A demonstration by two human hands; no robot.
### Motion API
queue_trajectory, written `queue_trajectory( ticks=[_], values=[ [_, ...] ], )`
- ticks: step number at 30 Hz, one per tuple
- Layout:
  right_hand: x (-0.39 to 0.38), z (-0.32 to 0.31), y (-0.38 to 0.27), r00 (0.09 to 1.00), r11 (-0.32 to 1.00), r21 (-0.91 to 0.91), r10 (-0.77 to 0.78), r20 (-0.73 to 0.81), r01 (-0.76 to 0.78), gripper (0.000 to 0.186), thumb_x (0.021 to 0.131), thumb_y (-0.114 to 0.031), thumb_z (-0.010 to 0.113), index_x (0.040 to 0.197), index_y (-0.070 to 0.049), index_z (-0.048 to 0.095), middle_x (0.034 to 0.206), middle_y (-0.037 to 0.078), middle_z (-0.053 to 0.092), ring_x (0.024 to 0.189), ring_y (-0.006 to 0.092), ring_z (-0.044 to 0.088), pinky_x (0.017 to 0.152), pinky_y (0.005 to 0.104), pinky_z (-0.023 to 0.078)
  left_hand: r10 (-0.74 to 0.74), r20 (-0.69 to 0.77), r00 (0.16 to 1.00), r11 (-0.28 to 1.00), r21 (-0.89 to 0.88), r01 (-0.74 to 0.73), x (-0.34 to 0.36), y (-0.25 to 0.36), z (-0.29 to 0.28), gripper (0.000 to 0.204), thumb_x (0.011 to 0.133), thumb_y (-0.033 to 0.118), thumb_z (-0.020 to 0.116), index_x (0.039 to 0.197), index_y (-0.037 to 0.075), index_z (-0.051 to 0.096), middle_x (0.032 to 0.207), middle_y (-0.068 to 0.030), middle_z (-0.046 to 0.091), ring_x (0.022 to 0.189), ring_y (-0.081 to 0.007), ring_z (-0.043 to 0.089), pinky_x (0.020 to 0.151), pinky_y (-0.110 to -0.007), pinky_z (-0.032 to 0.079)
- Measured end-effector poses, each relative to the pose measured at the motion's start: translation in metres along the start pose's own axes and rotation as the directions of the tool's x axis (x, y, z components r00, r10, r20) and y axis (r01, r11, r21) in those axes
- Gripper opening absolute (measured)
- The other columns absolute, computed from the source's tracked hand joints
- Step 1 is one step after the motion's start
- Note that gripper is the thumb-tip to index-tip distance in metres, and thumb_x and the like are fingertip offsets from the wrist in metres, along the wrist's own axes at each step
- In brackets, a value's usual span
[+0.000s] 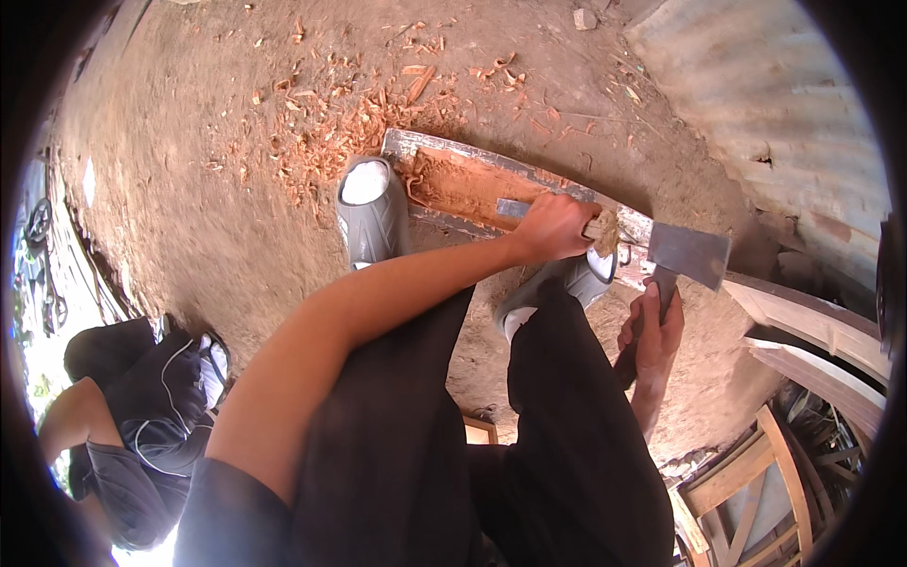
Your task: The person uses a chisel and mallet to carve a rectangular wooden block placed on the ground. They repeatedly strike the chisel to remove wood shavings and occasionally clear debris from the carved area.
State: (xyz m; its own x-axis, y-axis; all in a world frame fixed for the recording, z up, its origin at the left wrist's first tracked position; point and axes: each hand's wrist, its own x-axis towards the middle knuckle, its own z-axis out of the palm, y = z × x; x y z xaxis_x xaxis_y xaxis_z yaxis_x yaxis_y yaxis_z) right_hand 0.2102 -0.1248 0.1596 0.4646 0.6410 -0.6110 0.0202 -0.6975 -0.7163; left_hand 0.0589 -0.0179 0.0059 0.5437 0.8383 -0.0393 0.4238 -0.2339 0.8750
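Note:
A long wooden board [472, 180] with a hollowed reddish recess and worn pale edges lies on the ground across my feet. My left hand [557, 227] is closed round a chisel; its flat metal blade [513, 207] points left over the recess. The frayed butt of the chisel's wooden handle [603, 230] sticks out on the right side of the fist. My right hand [654, 326] grips the dark handle of a hatchet. Its broad grey head [690, 253] is raised beside the board's right end, a short way right of the chisel's butt.
Wood shavings [321, 132] litter the dirt floor beyond the board. My grey shoes [373, 217] press against it. A corrugated metal sheet [784, 104] stands at the far right, with curved wooden pieces [812, 321] and a wooden frame [746, 472] nearer. Another person [132, 416] sits at left.

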Motion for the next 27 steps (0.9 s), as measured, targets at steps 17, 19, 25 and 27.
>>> queue_trajectory(
  ticks=[17, 19, 25, 27],
  values=[
    [0.007, -0.014, 0.004, 0.983, 0.994, -0.075, 0.094, 0.155, -0.083, 0.023, 0.108, -0.029, 0.059, 0.111, -0.006, 0.053, 0.07, 0.0, 0.05, 0.047, 0.0091, 0.05, 0.04, 0.0272, 0.04, 0.047, 0.008, 0.999, 0.998, 0.047, -0.047, -0.001, -0.004, 0.006, 0.024, 0.078, 0.026, 0.077, 0.093, 0.008, 0.07, 0.074, -0.021, 0.07, 0.073, -0.0421, 0.071, 0.065, -0.054, 0.054],
    [0.004, -0.008, 0.007, 0.999, 0.998, -0.042, 0.045, 0.031, -0.044, 0.024, 0.108, -0.029, 0.059, 0.11, -0.006, 0.053, 0.07, 0.0, 0.05, 0.047, 0.0094, 0.05, 0.04, 0.0273, 0.041, 0.06, -0.005, 0.998, 0.997, 0.056, -0.06, 0.001, -0.002, 0.005, 0.022, 0.078, 0.025, 0.076, 0.092, 0.009, 0.07, 0.073, -0.0209, 0.07, 0.073, -0.0418, 0.071, 0.064, -0.054, 0.053],
    [0.007, -0.014, 0.014, 0.975, 0.994, -0.027, 0.111, 0.191, -0.108, 0.027, 0.108, -0.032, 0.06, 0.11, -0.006, 0.053, 0.072, 0.001, 0.05, 0.044, 0.01, 0.047, 0.038, 0.0276, 0.039, 0.035, 0.024, 0.999, 0.998, 0.046, -0.036, -0.002, -0.003, 0.003, 0.023, 0.079, 0.025, 0.076, 0.093, 0.008, 0.068, 0.074, -0.02, 0.07, 0.073, -0.042, 0.071, 0.064, -0.055, 0.053],
    [0.004, -0.023, 0.01, 0.972, 0.981, 0.131, 0.115, 0.207, -0.144, 0.028, 0.108, -0.032, 0.058, 0.117, -0.005, 0.055, 0.074, 0.001, 0.049, 0.046, 0.0096, 0.049, 0.038, 0.0273, 0.04, 0.05, 0.027, 0.998, 0.998, 0.042, -0.051, -0.003, -0.004, 0.003, 0.023, 0.079, 0.024, 0.076, 0.094, 0.008, 0.068, 0.074, -0.0199, 0.07, 0.073, -0.0419, 0.071, 0.063, -0.054, 0.052]
  ],
)
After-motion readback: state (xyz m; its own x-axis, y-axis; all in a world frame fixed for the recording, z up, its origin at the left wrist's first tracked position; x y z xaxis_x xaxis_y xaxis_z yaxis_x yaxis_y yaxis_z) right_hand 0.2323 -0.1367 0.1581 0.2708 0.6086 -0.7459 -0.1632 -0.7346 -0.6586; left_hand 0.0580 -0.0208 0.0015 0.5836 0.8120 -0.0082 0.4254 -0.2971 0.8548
